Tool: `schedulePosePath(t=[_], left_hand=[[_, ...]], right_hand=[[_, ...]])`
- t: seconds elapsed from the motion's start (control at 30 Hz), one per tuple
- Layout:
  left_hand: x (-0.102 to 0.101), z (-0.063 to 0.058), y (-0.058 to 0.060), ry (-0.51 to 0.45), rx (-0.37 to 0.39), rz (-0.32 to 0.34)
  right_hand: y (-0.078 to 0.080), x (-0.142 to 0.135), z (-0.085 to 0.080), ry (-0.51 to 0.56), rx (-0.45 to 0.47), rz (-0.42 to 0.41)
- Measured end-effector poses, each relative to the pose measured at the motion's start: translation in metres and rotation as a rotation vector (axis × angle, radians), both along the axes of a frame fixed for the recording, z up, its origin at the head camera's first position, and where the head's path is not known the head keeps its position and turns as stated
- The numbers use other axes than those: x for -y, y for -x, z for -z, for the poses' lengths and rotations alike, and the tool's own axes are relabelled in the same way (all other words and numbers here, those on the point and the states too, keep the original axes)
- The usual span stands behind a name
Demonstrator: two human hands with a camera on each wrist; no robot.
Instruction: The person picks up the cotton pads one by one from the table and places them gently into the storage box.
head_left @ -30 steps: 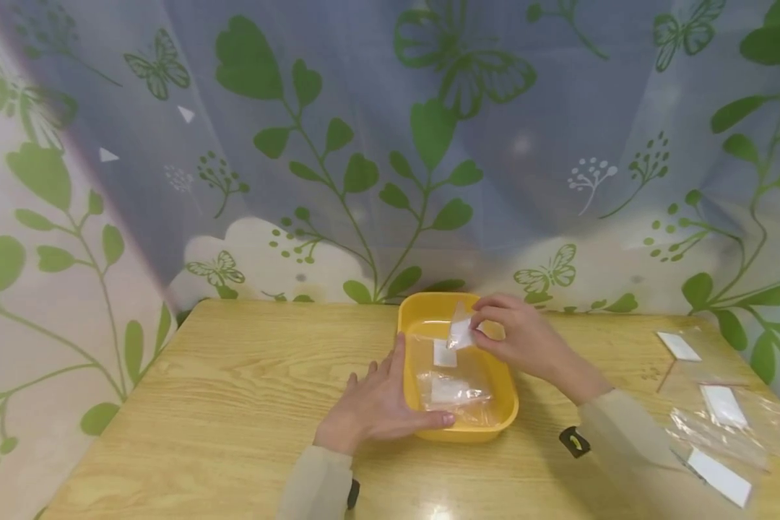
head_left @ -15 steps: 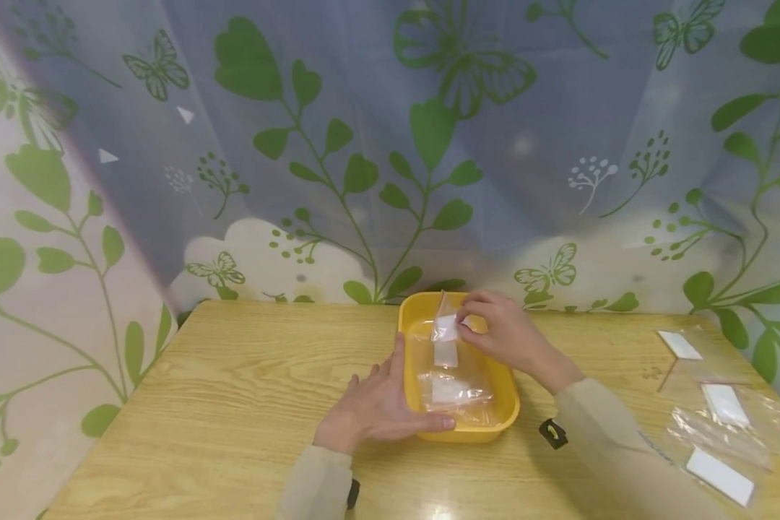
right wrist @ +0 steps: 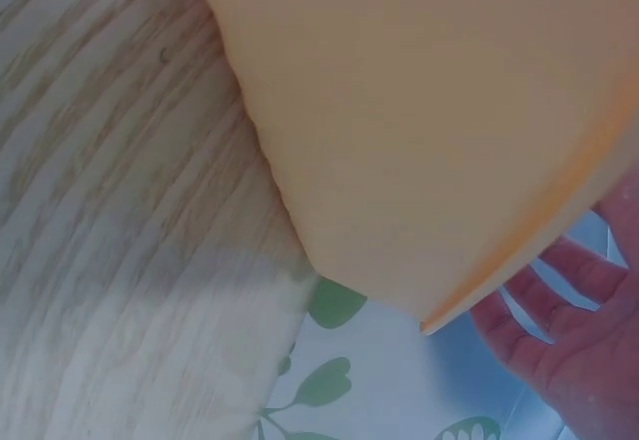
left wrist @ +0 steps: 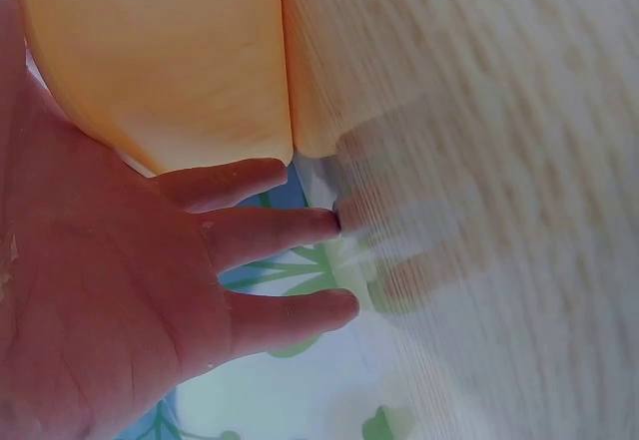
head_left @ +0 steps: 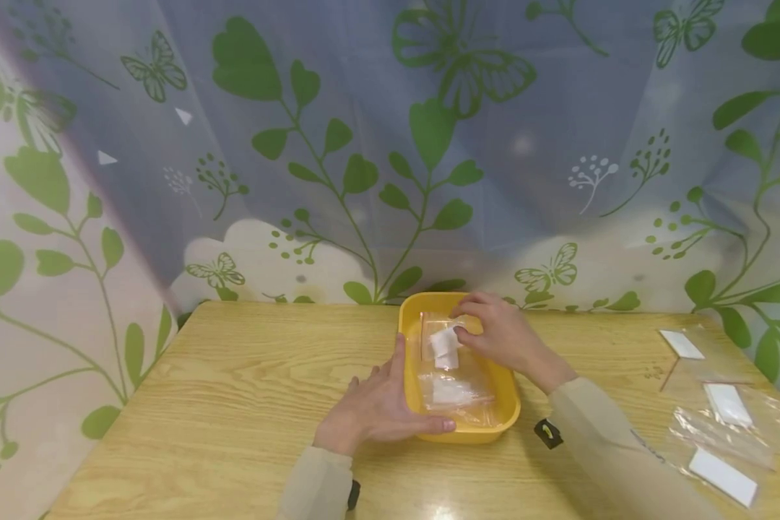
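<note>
A yellow plastic bin point(head_left: 508, 404) stands on the table in the head view, with several clear zip bags inside, each showing a white label. My left hand point(head_left: 370, 408) rests against the bin's left side, its thumb lying over the near rim. In the left wrist view its other fingers point(left wrist: 285, 225) are straight and spread. My right hand point(head_left: 503, 336) reaches over the right rim and pinches a clear zip bag point(head_left: 432, 328) by its white label. That bag lies above the others in the far half of the bin. The right wrist view hides what the fingertips hold.
Several clear bags with white cards point(head_left: 726, 404) lie on the right of the wooden table point(head_left: 234, 375). A patterned curtain point(head_left: 338, 108) hangs right behind the table's far edge. The bin stands close to that edge.
My right hand has moved left and slightly down with the zip bag. The bag was raised and tilted and now lies flatter over the others in the bin. My left hand has stayed put.
</note>
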State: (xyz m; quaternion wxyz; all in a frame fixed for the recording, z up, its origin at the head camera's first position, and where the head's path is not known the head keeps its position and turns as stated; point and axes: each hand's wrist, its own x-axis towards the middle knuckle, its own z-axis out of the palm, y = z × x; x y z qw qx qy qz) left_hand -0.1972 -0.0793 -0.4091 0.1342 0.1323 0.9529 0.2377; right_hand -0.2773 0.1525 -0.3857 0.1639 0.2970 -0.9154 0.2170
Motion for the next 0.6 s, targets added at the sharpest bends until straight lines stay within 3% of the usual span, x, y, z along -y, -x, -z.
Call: schedulePosePath(t=[0.17, 0.33, 0.47, 0.6], left_hand=[[-0.001, -0.001, 0.0, -0.006, 0.004, 0.001], [0.0, -0.001, -0.001, -0.009, 0.007, -0.003], [0.0, 0.0, -0.001, -0.019, 0.005, -0.005], [0.0, 0.0, -0.001, -0.02, 0.004, -0.007]], right_hand=[[-0.003, -0.004, 0.0, -0.002, 0.003, -0.006], [-0.006, -0.012, 0.003, -0.039, -0.051, 0.007], [-0.012, -0.018, 0.004, -0.118, -0.082, 0.057], [-0.02, -0.022, 0.005, -0.188, -0.047, 0.119]])
